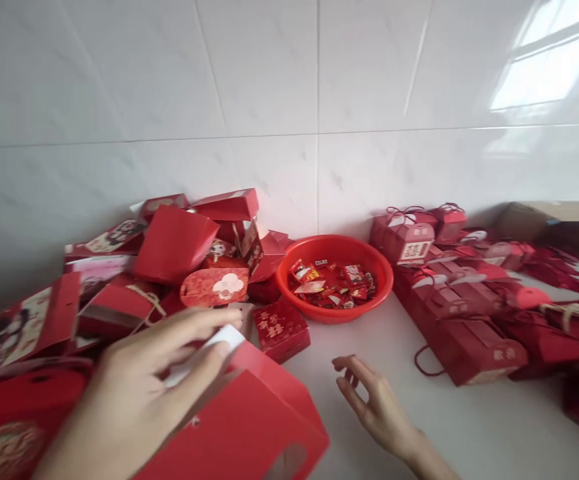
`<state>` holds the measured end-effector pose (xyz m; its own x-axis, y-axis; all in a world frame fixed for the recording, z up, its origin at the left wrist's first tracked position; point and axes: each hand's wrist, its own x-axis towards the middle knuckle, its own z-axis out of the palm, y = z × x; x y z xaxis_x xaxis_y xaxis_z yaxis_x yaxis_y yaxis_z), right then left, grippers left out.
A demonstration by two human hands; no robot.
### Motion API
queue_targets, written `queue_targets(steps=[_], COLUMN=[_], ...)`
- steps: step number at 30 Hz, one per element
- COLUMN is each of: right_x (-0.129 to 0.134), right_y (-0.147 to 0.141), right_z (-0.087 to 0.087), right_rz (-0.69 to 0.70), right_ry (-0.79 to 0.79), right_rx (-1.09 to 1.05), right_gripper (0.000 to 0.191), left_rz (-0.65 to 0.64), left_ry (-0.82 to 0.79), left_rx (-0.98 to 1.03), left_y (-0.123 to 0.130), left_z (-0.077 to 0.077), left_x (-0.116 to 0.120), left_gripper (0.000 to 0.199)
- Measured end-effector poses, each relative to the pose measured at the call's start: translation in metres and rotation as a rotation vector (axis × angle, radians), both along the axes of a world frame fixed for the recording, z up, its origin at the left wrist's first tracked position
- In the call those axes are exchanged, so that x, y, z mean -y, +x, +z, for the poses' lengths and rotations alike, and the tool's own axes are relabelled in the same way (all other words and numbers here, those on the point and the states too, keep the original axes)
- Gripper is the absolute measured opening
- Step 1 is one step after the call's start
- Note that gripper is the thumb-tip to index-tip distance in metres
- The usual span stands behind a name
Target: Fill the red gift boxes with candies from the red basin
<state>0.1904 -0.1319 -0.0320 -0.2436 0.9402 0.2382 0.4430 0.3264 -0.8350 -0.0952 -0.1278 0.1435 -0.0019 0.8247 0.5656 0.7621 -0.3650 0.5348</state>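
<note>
My left hand (164, 373) is closed on a red paper gift box (254, 420), thumb and fingers pinching the white inner side of a flap at its top. The box is tilted in the lower middle of the view, and part of it lies below the frame. To its right, my right hand (369, 403) hovers over the white counter with its fingers loosely curled and apart, holding nothing. Beyond both hands stands a round red plastic basin (337, 313) with wrapped candies (337, 283) inside. A small red box with gold characters (280, 330) lies between the basin and my left hand.
Red gift boxes (174, 243) are heaped on the left against the tiled wall (269, 80). Rows of dark red handled boxes (459, 293) fill the right side, several with cord handles. A brown cardboard box (559, 227) sits at the far right on the white counter (384, 347).
</note>
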Motion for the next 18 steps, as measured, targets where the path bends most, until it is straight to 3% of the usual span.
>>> queue_targets(steps=[3, 8, 11, 14, 18], right_x=[-0.002, -0.004, -0.004, -0.004, -0.004], right_y=[0.008, 0.012, 0.008, 0.006, 0.006], right_z=[0.008, 0.015, 0.015, 0.014, 0.011], right_rz=[0.001, 0.204, 0.218, 0.193, 0.179], right_ry=[0.042, 0.051, 0.013, -0.013, -0.014], right_rx=[-0.159, -0.208, -0.155, -0.104, -0.080], right_gripper=[0.047, 0.095, 0.087, 0.071, 0.066], left_rz=[-0.405, -0.695, -0.726, -0.636, -0.583], left_ry=[-0.078, -0.162, -0.226, -0.292, -0.405], left_rx=[-0.103, -0.237, -0.250, -0.282, -0.309], left_y=[0.038, 0.084, 0.085, 0.073, 0.066], left_z=[-0.010, -0.028, -0.036, -0.037, -0.033], left_x=[-0.020, -0.029, -0.035, -0.044, -0.054], left_gripper=[0.017, 0.023, 0.022, 0.026, 0.029])
